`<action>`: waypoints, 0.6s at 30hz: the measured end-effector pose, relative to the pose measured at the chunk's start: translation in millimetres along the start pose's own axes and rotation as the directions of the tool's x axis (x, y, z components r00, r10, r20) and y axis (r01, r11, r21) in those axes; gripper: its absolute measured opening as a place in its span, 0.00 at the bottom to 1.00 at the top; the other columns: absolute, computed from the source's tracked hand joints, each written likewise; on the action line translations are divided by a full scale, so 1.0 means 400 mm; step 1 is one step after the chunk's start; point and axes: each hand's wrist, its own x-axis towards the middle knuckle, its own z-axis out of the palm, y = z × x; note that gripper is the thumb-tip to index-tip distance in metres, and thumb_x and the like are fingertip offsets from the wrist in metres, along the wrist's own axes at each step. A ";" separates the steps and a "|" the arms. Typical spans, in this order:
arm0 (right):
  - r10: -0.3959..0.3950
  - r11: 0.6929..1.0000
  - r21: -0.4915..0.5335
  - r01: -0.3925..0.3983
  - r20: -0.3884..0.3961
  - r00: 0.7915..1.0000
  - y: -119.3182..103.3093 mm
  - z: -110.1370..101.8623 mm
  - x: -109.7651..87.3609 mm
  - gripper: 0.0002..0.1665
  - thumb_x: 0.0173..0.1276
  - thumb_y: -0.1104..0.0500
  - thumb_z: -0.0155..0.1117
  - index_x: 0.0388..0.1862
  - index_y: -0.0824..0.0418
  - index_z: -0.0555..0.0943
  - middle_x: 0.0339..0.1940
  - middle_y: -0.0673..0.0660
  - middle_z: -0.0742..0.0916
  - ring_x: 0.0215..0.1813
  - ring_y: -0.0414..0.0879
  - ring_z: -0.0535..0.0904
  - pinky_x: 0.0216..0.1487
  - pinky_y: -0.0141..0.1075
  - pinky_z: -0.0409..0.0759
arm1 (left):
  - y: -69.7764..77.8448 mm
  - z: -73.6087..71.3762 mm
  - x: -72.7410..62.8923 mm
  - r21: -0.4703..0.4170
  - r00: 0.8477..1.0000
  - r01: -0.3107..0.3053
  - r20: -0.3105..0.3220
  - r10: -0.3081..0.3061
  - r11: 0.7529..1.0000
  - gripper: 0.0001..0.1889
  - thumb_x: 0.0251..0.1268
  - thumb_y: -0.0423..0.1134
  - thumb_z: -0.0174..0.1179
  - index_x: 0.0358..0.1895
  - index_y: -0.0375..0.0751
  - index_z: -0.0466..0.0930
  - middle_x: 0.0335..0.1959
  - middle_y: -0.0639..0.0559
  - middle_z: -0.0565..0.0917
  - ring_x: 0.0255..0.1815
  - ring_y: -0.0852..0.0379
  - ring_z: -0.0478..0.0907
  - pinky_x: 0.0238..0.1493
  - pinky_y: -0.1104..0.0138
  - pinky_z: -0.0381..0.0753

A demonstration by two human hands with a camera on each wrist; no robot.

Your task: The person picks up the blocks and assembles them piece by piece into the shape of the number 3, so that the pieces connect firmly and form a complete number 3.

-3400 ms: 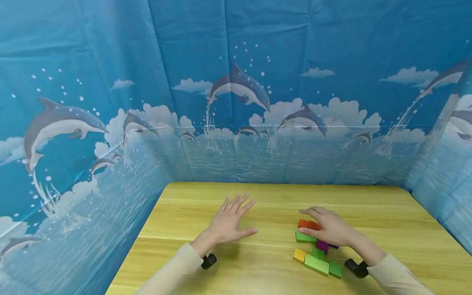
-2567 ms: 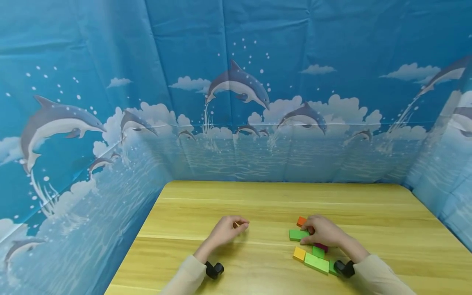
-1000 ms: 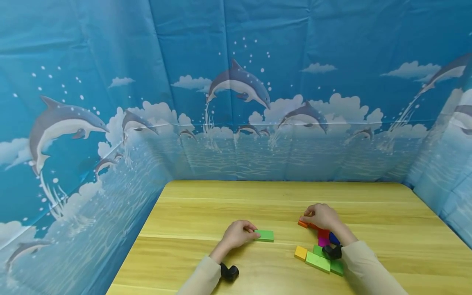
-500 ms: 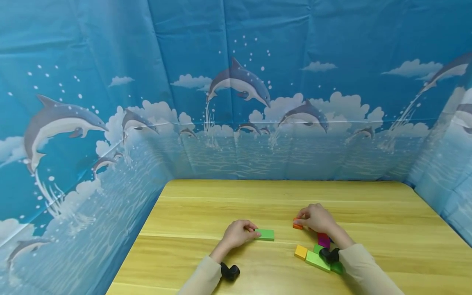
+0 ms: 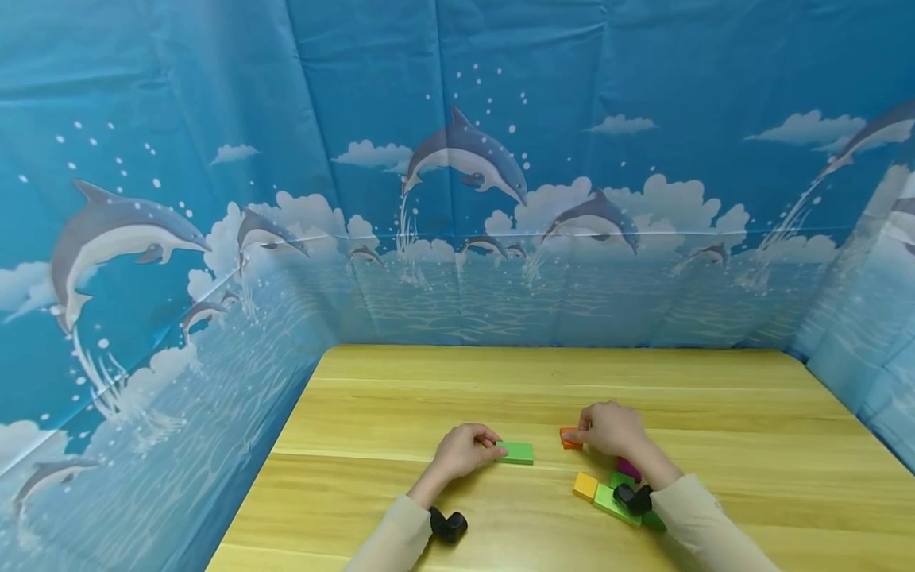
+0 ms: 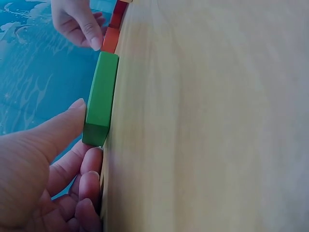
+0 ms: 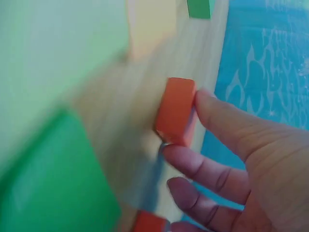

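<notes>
Orange block (image 7: 176, 108) is out at the fingertips of your right grip (image 5: 611, 429), pinched between thumb and finger. Can't tell if it's flat on the bench (image 5: 400, 393) or just off it. Your left grip (image 5: 465, 451) has the green block (image 5: 518, 453) pinched near its left end. Green's long axis runs left to right, so its free end faces the orange one. That's the bit that matters imo: orange sits to the right of green and slightly farther from you, gap between them, with your right grip already on it and the left one across the gap.

Closer to you, further right, you've got a yellow block (image 5: 584, 485) just beside a lime block (image 5: 613, 505), plus a partly hidden purple block (image 5: 628, 469). Brands, labels, writing? None I can read, just dolphins (image 5: 468, 159) on the backdrop (image 5: 515, 48).
</notes>
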 end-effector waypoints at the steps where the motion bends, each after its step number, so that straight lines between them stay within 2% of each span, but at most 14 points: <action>1: 0.008 1.000 0.017 -0.008 0.021 1.000 -0.006 0.003 -0.001 0.18 0.57 0.42 0.70 0.21 0.51 0.76 0.15 0.46 0.74 0.19 0.42 0.66 0.21 0.35 0.61 | 0.000 0.000 0.000 0.002 1.000 0.001 -0.001 -0.001 1.000 0.11 0.58 0.52 0.66 0.37 0.50 0.85 0.27 0.66 0.77 0.26 0.67 0.72 0.31 0.68 0.71; 3: -0.002 0.998 0.070 -0.002 0.051 0.999 -0.015 0.010 0.002 0.16 0.58 0.44 0.70 0.24 0.51 0.77 0.17 0.46 0.75 0.20 0.42 0.66 0.22 0.35 0.62 | 0.000 0.000 0.000 0.008 1.000 0.003 -0.003 -0.003 1.000 0.11 0.58 0.52 0.66 0.37 0.51 0.85 0.26 0.66 0.77 0.26 0.67 0.71 0.31 0.68 0.71; 6: -0.063 0.983 0.176 0.047 0.089 0.994 -0.027 0.017 0.007 0.11 0.60 0.47 0.69 0.32 0.53 0.82 0.21 0.45 0.77 0.22 0.42 0.68 0.24 0.36 0.65 | 0.002 -0.001 0.003 0.010 1.000 0.001 -0.003 -0.001 1.000 0.11 0.58 0.51 0.67 0.37 0.50 0.85 0.26 0.65 0.77 0.25 0.67 0.71 0.30 0.68 0.71; 10: -0.148 0.953 0.284 0.104 0.138 0.979 -0.037 0.025 0.013 0.13 0.62 0.50 0.68 0.43 0.55 0.84 0.21 0.48 0.77 0.22 0.41 0.67 0.24 0.35 0.64 | 0.004 -0.004 0.005 0.007 1.000 0.006 -0.001 -0.006 1.000 0.11 0.58 0.51 0.67 0.37 0.50 0.85 0.26 0.65 0.77 0.25 0.66 0.71 0.30 0.68 0.71; 18: -0.196 0.915 0.385 0.119 0.166 0.966 -0.047 0.039 0.012 0.13 0.64 0.52 0.67 0.44 0.56 0.84 0.20 0.50 0.77 0.21 0.42 0.65 0.24 0.33 0.63 | 0.006 -0.005 0.003 -0.001 1.000 0.011 0.006 -0.011 1.000 0.11 0.58 0.50 0.67 0.37 0.49 0.85 0.26 0.65 0.77 0.25 0.66 0.71 0.30 0.68 0.70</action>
